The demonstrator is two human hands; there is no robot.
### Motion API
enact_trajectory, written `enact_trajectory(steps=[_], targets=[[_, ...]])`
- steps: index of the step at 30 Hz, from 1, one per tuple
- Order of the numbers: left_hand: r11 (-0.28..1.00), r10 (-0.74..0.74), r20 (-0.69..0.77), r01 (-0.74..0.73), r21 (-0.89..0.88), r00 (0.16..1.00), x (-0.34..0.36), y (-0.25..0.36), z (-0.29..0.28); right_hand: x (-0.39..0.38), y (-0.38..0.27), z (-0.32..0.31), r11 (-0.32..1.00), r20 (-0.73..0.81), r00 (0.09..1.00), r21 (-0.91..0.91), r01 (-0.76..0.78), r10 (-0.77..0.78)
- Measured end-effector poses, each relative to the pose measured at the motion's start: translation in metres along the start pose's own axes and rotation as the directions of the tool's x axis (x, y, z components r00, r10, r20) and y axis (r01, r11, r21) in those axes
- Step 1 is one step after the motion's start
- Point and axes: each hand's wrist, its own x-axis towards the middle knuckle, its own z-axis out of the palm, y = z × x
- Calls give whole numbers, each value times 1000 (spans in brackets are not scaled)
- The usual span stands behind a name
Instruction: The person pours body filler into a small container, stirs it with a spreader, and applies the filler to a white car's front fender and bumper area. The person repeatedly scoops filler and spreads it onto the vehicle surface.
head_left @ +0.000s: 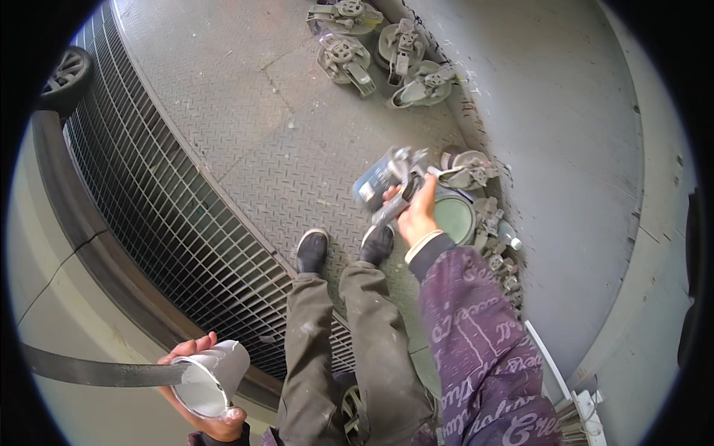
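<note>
Left hand [217,426] curls closed around a white cylindrical cup [229,363]; a flat grey strip [97,369] extends leftward from its fingers; right hand [421,212] grips a silver metal spray gun [392,209]. Its translucent blue reservoir [373,183] lies left of those fingers.

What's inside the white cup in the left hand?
Inside the white cup, gripped by the left hand, a smooth whitish surface shows. A dark flat strip covers part of the opening; whether it dips in is unclear. The bottom and whatever lies beneath that surface are hidden.
</note>
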Motion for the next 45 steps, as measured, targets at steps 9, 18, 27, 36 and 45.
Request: enact_trajectory(steps=[9, 18, 27, 36, 45], targets=[[997, -66, 70, 69, -43, 995, 9, -31, 5, 100, -20, -16, 944, 266, 910, 3, 329, -318], [971, 214, 388, -152, -185, 896, 30, 30, -6, -110, -29, -2, 536, 446, 895, -749, 390, -27], [864, 504, 642, -321, -389, 578, 21, 240, -35, -612, -177, 80, 261, 810, 583, -550, 794, -65], [612, 773, 601, -489, -622, 203, -54, 401, -42, -843, -175, 38, -22, 894, 298, -324, 946, -334], [676, 720, 690, -299, -674, 72, -143, 447, -79, -948, -108, -103, -114, 691, -7, -108, 988, -723]])
